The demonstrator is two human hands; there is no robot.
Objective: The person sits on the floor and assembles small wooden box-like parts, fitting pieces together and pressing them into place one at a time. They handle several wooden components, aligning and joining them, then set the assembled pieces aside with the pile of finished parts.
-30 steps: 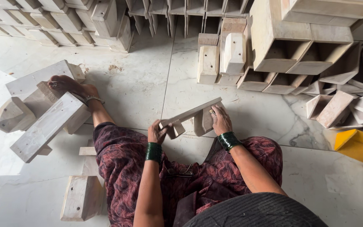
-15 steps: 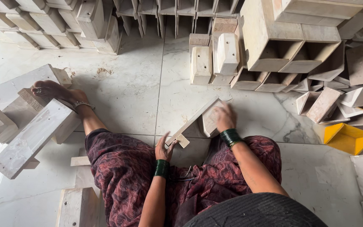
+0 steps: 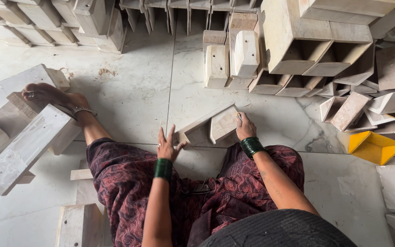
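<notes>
A pale wooden piece (image 3: 213, 122), made of a long slat with a block under it, rests tilted on the marble floor between my knees. My right hand (image 3: 245, 126) grips its right end. My left hand (image 3: 167, 145) hovers at its left end with fingers spread, the thumb near or touching the slat's tip. Both wrists wear green bangles. I sit on the floor in dark patterned trousers, my left leg stretched out to the left.
My bare left foot (image 3: 46, 93) rests on a heap of pale wooden pieces (image 3: 21, 146). Stacks of similar wooden parts (image 3: 293, 41) line the back and right. A yellow tray (image 3: 373, 146) lies at right. More wood (image 3: 76, 224) sits by my left hip.
The wooden piece has been lowered to the floor and swung so its right end points farther away. My left hand has let go of it and opened. My left leg has stretched out further.
</notes>
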